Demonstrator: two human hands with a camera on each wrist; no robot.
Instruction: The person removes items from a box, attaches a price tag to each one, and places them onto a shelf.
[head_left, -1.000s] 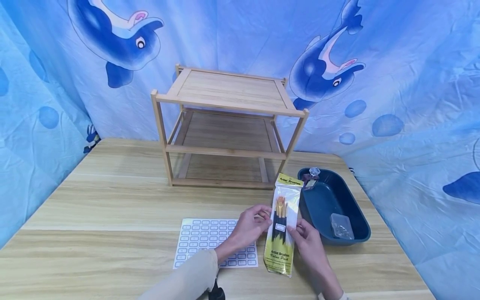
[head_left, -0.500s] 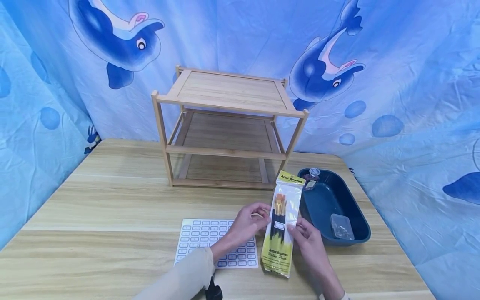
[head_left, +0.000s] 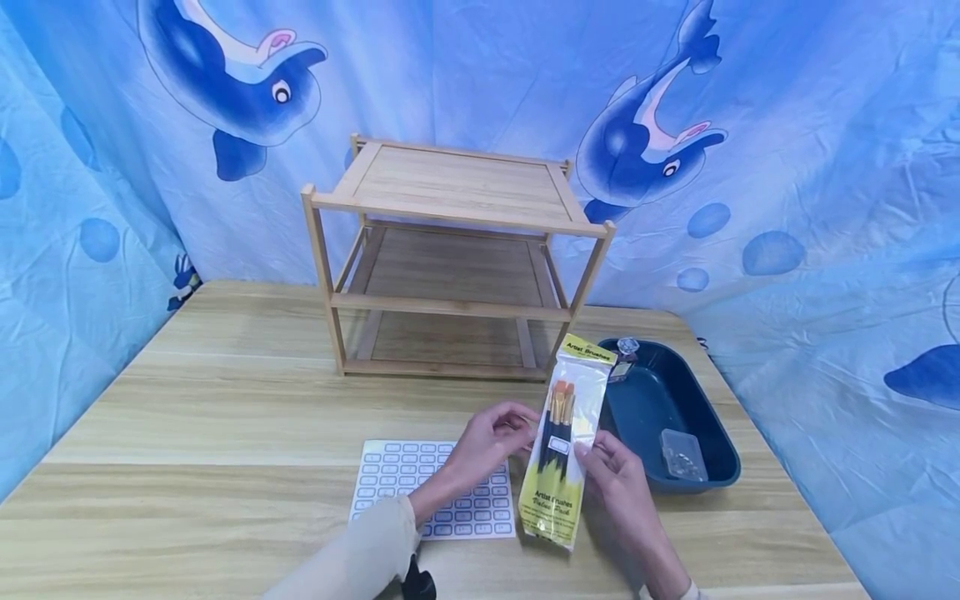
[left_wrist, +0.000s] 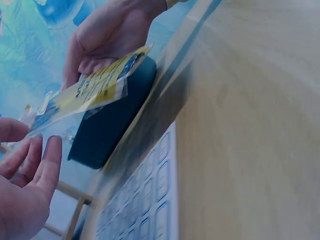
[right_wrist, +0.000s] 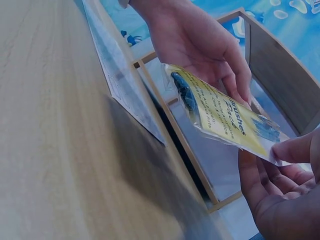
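A clear packet of artist brushes (head_left: pixel 564 433), with yellow ends and a small white label over the dark handles, is held up above the table, tilted a little to the right. My right hand (head_left: pixel 618 483) grips its right edge, thumb on the front and fingers behind. At the opposite edge, my left hand (head_left: pixel 491 442) pinches the packet lightly between thumb and fingertips. The left wrist view shows those left fingertips (left_wrist: pixel 54 145) right at the packet's edge. Below the left forearm lies a white sheet of blue-framed labels (head_left: pixel 382 479), partly covered by it.
A dark teal basin (head_left: pixel 660 417) stands right of the packet, with a small clear plastic box (head_left: pixel 683 455) and a small item with a faceted clear top (head_left: pixel 627 347) inside. Behind is a three-tier wooden rack (head_left: pixel 457 308). A blue dolphin-print curtain (head_left: pixel 465 67) surrounds the table.
The packet's top has tipped to the right and its lower end has swung slightly left. My left hand has shifted a little left; the right hand keeps its grip.
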